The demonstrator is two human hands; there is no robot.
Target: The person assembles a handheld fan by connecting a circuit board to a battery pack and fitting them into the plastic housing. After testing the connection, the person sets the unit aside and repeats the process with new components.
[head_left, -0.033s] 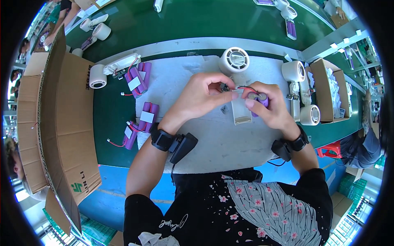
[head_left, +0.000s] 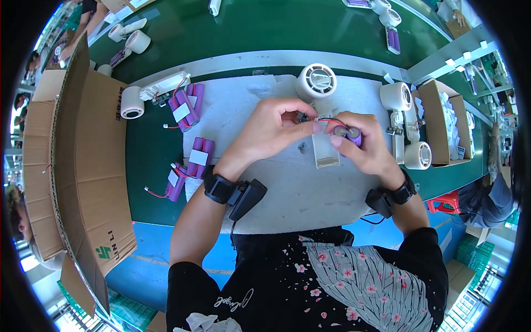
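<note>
A purple battery pack (head_left: 354, 139) with round cell ends is gripped in my right hand (head_left: 362, 138), over the right side of a white fan housing. Red and black wires run from the pack toward my left hand (head_left: 276, 126). Its thumb and fingers are closed round a small dark circuit board (head_left: 302, 117), mostly hidden by the fingers. Beneath both hands lies the white fan housing (head_left: 316, 82), its round head at the far end and its open handle shell (head_left: 325, 154) toward me. A small dark piece (head_left: 302, 147) rests on the mat beside the handle.
Several purple battery packs (head_left: 198, 156) lie on the left of the grey mat (head_left: 276, 193). White fan parts stand at left (head_left: 132, 103) and right (head_left: 417, 155). A tall cardboard box (head_left: 102, 166) borders the left; an open carton (head_left: 442, 124) stands right. A metal rail (head_left: 243, 61) crosses behind.
The battery pack has turned slightly in my right hand and its cell ends sit a little lower. My left hand stays nearly still.
</note>
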